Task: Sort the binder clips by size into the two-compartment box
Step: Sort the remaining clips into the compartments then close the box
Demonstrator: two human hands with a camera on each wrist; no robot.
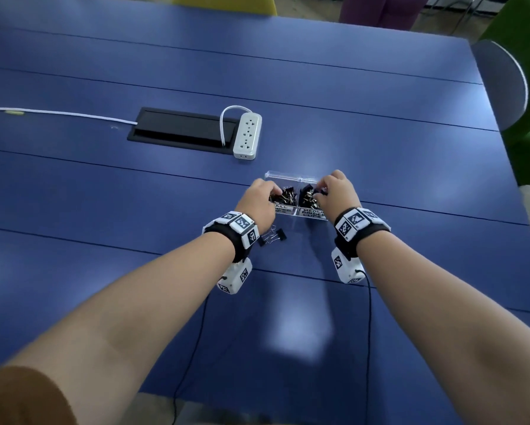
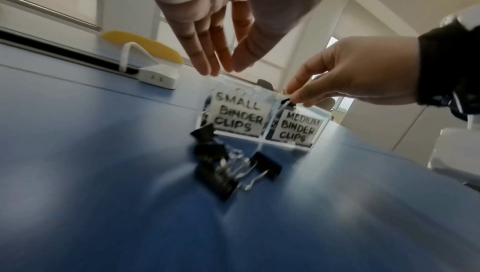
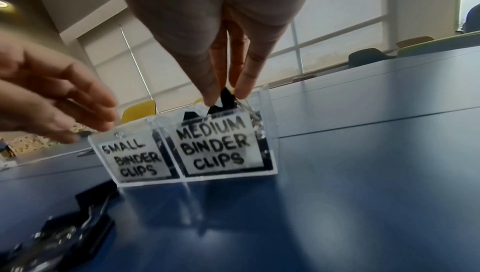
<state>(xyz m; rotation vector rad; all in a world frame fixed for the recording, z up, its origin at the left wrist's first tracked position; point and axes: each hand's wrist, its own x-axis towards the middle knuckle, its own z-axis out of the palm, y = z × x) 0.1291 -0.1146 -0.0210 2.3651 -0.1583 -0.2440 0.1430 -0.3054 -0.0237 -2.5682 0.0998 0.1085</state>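
Now right hand (image 3: 221, 54) pinching clip (image 3: 225, 95), over box (image 3: 267, 132)

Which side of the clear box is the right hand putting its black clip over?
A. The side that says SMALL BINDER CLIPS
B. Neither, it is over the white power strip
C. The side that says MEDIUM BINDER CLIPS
C. In the right wrist view, the right hand pinches a black binder clip directly above the compartment whose label reads MEDIUM BINDER CLIPS, while the left hand is over the small side.
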